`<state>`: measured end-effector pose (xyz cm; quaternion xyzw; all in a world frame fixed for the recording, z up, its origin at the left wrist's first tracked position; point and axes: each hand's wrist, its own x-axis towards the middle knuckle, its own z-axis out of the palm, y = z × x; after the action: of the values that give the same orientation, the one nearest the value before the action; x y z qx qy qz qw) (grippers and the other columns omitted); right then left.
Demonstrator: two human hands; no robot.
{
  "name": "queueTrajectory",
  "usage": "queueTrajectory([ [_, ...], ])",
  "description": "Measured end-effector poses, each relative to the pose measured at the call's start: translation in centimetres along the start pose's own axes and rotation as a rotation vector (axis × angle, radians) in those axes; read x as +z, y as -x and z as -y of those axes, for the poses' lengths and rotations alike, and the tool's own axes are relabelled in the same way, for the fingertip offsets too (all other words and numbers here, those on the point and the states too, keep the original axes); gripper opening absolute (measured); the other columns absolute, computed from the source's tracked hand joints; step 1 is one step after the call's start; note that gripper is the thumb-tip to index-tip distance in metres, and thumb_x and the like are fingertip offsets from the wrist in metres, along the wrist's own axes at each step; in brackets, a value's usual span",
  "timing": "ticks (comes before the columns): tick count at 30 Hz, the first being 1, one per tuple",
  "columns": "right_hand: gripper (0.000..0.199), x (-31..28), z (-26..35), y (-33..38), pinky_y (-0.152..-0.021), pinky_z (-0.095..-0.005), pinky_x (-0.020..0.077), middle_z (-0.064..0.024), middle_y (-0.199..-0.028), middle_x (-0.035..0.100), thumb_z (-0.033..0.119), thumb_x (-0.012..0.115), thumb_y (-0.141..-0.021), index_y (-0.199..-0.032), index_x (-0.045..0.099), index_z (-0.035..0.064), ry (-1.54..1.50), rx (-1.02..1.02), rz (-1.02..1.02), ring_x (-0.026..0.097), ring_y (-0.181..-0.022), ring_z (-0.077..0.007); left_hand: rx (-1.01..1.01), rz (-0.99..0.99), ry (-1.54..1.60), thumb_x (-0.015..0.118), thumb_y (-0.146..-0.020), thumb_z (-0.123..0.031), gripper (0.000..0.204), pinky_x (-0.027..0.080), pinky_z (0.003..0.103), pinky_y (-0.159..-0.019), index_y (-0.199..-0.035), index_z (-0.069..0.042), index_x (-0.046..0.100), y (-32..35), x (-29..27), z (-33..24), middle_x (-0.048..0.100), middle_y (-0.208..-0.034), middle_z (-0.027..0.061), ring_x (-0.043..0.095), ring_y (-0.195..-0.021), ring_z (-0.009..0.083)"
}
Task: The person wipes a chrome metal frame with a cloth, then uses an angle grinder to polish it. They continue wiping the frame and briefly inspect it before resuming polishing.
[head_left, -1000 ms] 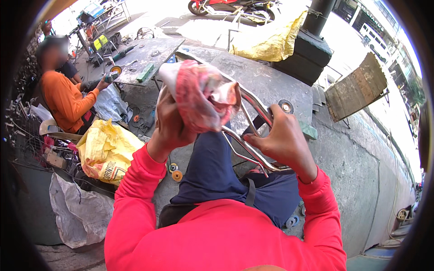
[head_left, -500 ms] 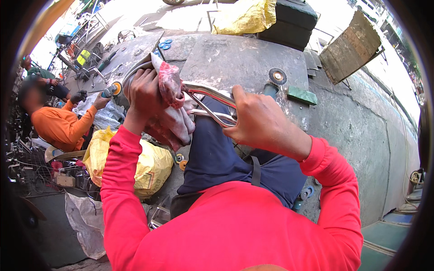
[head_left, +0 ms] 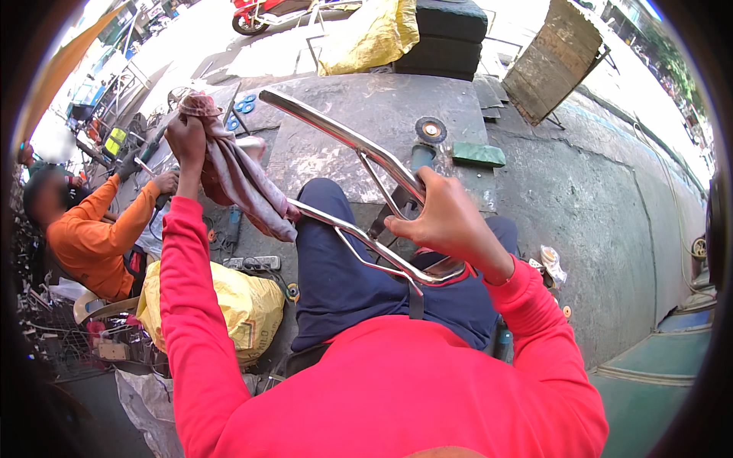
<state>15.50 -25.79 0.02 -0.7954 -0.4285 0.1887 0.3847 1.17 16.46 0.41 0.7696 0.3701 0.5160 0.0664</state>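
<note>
Left hand (head_left: pixel 185 137) raised, fist closed on rag (head_left: pixel 243 179) draped down onto chrome frame (head_left: pixel 359 191), right hand (head_left: pixel 443 221) clamped round frame bars over lap, co-worker (head_left: pixel 92 229) at left.

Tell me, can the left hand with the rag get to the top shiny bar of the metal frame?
Probably yes. The left hand holds the rag up beside the metal frame, with open air between it and the top bar. The right hand grips the frame lower down, out of the way.
</note>
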Motion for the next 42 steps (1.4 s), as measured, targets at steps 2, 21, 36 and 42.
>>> queueTrajectory([
  [2, 0.049, -0.4, -1.4, 0.9, -0.055, -0.0401, 0.0445, -0.0183, -0.058, 0.052, 0.029, 0.083, -0.067, -0.079, 0.05, -0.0053, 0.032, 0.063, -0.044, 0.058, -0.056, -0.0236, 0.15, -0.013, 0.07, 0.055, -0.089, -0.029, 0.034, 0.049, 0.047, -0.061, -0.083, 0.001, 0.069, -1.0, 2.8, -1.1, 0.063, -0.071, 0.0262, 0.067, -0.072, 0.0419],
  [21, 0.051, -5.5, -2.0, 3.5, -0.06, -0.0431, 0.049, -0.0233, -0.069, 0.061, 0.024, 0.083, -0.065, -0.095, 0.053, -0.0033, 0.501, -0.166, -0.065, 0.064, -0.066, -0.0412, 0.437, 1.186, 0.168, 0.06, -0.091, -0.056, 0.062, 0.052, 0.036, -0.069, -0.102, 0.004, 0.072, 5.0, 6.1, -11.7, 0.071, -0.081, 0.0197, 0.069, -0.071, 0.0258],
  [36, 0.026, -4.9, 6.3, -3.1, -0.049, -0.0297, 0.0433, -0.0054, -0.065, 0.054, 0.022, 0.063, -0.084, -0.094, 0.057, -0.0014, 1.19, -1.359, -0.021, 0.058, -0.056, -0.017, 0.308, 1.211, 0.214, 0.075, -0.074, -0.051, 0.1, 0.033, 0.043, -0.111, -0.15, -0.004, 0.03, 18.0, 0.1, -6.3, 0.047, -0.139, 0.0282, 0.042, -0.132, 0.0407],
  [42, 0.016, -4.6, 8.9, -6.3, -0.05, -0.0263, 0.0364, 0.0005, -0.063, 0.047, 0.015, 0.065, -0.082, -0.088, 0.055, 0.0038, 1.326, -1.819, 0.213, 0.051, -0.056, -0.012, -0.212, 1.426, 0.833, 0.078, -0.076, -0.051, 0.06, 0.05, 0.033, -0.078, -0.095, 0.005, 0.069, 19.6, 10.3, -8.2, 0.071, -0.081, 0.0148, 0.068, -0.076, 0.0226],
])
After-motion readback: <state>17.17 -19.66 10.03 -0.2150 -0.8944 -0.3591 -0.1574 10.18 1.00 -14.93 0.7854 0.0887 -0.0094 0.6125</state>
